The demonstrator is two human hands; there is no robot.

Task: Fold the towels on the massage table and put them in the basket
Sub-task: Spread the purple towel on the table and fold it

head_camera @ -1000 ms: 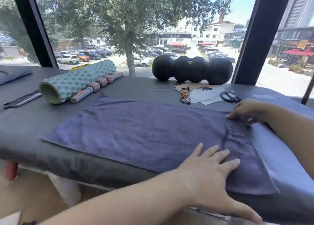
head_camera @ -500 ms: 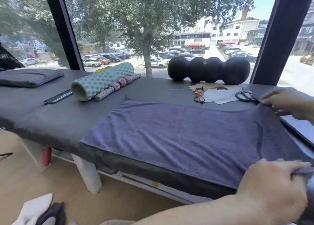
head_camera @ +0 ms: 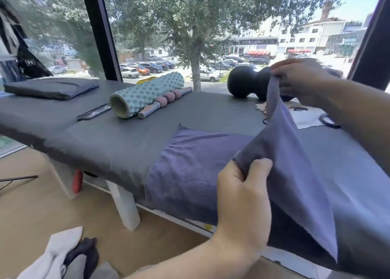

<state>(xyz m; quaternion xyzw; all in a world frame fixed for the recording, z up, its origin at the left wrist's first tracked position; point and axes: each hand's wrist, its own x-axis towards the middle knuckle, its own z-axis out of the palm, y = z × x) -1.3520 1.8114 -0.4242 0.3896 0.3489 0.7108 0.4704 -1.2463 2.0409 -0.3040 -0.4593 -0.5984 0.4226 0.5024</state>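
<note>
Purple-grey terry towel [head_camera: 196, 169] half-lifted off the dark padded massage table [head_camera: 118, 143] — left hand [head_camera: 242, 196] pinches its near corner, right hand [head_camera: 299, 78] pinches the far one, raised. First fold barely begun; basket not in view. Teal knobbed foam roller [head_camera: 145, 93] lies beyond-left of the hands.

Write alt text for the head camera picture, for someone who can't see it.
Two hands lift one end of a purple towel off a grey massage table: the left hand grips the near corner, the right hand pinches the far one. Behind lie a teal foam roller and a black peanut roller by a window.
</note>
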